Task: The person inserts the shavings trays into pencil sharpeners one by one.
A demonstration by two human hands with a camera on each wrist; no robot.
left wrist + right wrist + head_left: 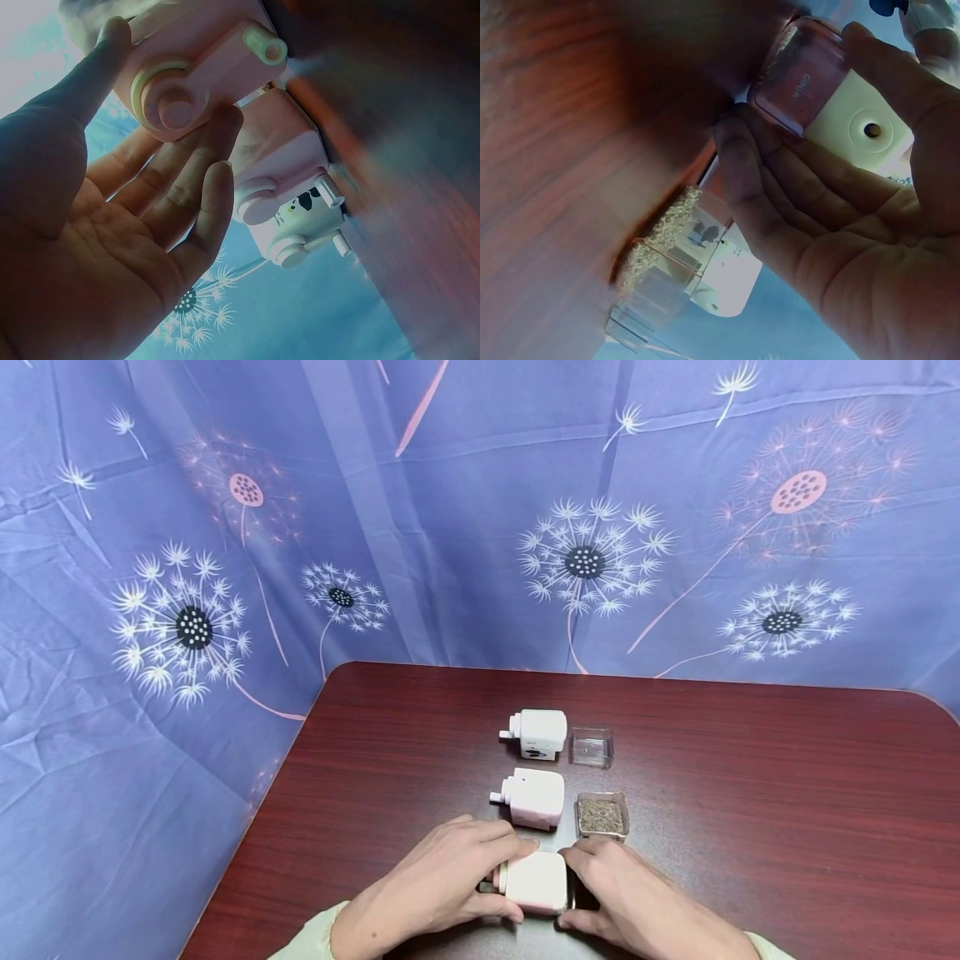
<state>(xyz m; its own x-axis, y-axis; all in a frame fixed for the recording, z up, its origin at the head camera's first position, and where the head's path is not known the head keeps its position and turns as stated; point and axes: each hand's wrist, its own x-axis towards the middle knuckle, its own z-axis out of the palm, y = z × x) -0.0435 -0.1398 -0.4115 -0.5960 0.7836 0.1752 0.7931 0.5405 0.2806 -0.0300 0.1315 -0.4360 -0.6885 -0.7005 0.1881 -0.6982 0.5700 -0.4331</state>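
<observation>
Dandelion-printed blue cloth [450,527] is hanging behind the red-brown table [750,768] at which we are working. For landmark we are taking the held sharpener [536,881], the unit sitting nearest us; whether it is resting on the wood, we are not managing to tell.

Our left hand [442,877] is gripping its crank end, thumb and fingers spanning opposite sides, with the crank handle [266,46] projecting. Our right hand [615,885] is pinching the clear drawer [799,79] at its other end.

Step in hand: we are judging this as working the drawer in or out; direction is remaining unclear. Next move, in our view, is calling for a steady left hold and straight, level right-hand travel.

Count: sharpeners, three. Besides the landmark, a pale pink sharpener [536,797] is lying just beyond it, and a white sharpener [543,731] farther beyond.

Drawers, three: the pinched one; a shavings-filled drawer [626,815] sitting beyond the landmark, to its right; a transparent drawer [592,747] lying farther beyond, also rightward.

Hands: two, both engaged.
</observation>
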